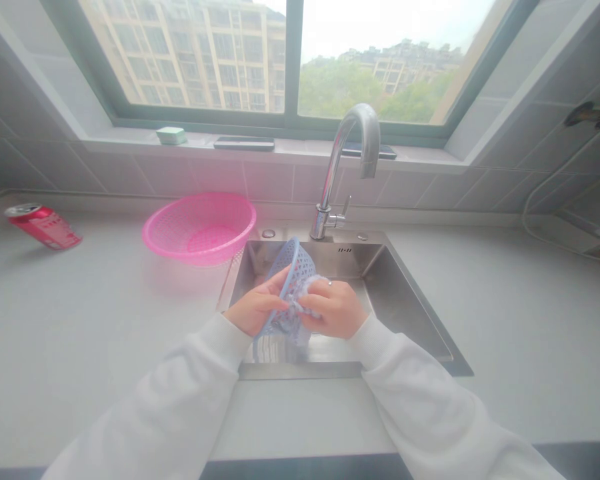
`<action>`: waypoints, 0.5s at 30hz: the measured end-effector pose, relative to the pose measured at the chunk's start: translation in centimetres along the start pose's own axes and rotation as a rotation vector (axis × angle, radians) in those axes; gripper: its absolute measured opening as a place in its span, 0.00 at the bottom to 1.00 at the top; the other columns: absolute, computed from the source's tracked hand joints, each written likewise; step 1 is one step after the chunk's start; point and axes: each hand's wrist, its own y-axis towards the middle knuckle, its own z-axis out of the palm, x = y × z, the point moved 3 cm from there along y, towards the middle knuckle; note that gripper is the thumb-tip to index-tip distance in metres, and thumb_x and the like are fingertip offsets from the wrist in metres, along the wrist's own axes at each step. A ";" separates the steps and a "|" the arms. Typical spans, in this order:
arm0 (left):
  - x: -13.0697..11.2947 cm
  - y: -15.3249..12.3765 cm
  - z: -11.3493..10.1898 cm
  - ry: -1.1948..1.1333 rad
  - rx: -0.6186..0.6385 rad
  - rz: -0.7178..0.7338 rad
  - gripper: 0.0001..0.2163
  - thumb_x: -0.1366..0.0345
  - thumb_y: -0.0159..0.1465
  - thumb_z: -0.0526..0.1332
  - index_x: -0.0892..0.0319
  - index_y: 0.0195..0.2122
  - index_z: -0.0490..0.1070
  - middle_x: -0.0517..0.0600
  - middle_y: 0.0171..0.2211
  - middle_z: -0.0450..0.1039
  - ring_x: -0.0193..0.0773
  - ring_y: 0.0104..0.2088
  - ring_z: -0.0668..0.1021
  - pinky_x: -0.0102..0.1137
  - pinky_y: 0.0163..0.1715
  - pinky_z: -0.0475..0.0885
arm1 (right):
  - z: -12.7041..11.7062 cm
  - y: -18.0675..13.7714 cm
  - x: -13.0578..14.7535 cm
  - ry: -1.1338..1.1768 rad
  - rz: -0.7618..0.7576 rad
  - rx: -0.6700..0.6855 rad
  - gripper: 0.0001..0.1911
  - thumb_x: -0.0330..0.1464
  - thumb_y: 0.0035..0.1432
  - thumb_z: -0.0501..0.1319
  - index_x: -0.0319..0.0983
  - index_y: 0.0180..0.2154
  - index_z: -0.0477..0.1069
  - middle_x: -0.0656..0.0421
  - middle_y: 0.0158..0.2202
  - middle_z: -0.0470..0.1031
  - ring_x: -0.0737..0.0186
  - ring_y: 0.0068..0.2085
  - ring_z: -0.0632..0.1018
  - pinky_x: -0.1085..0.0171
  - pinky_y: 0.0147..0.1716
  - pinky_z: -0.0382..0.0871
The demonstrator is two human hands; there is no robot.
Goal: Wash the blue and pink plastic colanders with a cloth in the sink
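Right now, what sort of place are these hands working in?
Most likely a home kitchen: a steel sink with a curved faucet set in a pale countertop under a window. The left hand and right hand hold a blue mesh basket over the sink.

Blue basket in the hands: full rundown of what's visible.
The blue basket is a small, pale-blue lattice bowl, plastic by its look, tipped on its side above the sink. The left hand grips its rim; the right hand presses a pale wad against its wall. Its lower part is hidden.
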 end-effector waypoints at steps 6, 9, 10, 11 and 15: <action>0.3 -0.3 0.2 0.100 0.091 -0.055 0.38 0.77 0.53 0.67 0.45 0.65 0.67 0.51 0.55 0.77 0.43 0.47 0.80 0.36 0.49 0.71 | -0.4 -1.1 -3.6 -0.063 0.365 -0.063 0.08 0.37 0.64 0.61 0.42 0.34 0.76 0.60 0.30 0.75 0.66 0.30 0.75 0.66 0.30 0.63; 0.3 -0.3 0.6 0.096 0.130 -0.073 0.39 0.77 0.52 0.66 0.45 0.65 0.68 0.51 0.54 0.78 0.46 0.51 0.78 0.37 0.49 0.70 | -0.4 -1.7 -4.7 -0.100 0.514 -0.072 0.08 0.37 0.63 0.61 0.42 0.34 0.76 0.60 0.30 0.75 0.65 0.30 0.76 0.66 0.32 0.65; 0.3 -0.3 0.6 0.096 0.132 -0.078 0.39 0.78 0.52 0.66 0.45 0.65 0.67 0.51 0.54 0.78 0.46 0.51 0.78 0.36 0.48 0.70 | -0.3 -1.7 -4.8 -0.103 0.524 -0.069 0.08 0.37 0.63 0.61 0.42 0.34 0.76 0.61 0.30 0.75 0.65 0.30 0.75 0.66 0.32 0.65; 0.3 -0.3 0.6 0.096 0.130 -0.082 0.39 0.78 0.52 0.66 0.45 0.66 0.67 0.51 0.54 0.78 0.45 0.50 0.78 0.36 0.47 0.70 | -0.3 -1.7 -4.7 -0.102 0.516 -0.066 0.08 0.37 0.63 0.61 0.42 0.34 0.76 0.61 0.30 0.75 0.65 0.29 0.75 0.66 0.31 0.64; 0.5 -0.2 0.2 0.085 0.105 -0.080 0.39 0.76 0.53 0.67 0.44 0.67 0.65 0.52 0.54 0.78 0.41 0.43 0.79 0.35 0.44 0.71 | -0.4 -0.9 -3.1 -0.081 0.359 -0.046 0.08 0.36 0.62 0.61 0.42 0.33 0.76 0.60 0.30 0.75 0.65 0.30 0.74 0.66 0.30 0.62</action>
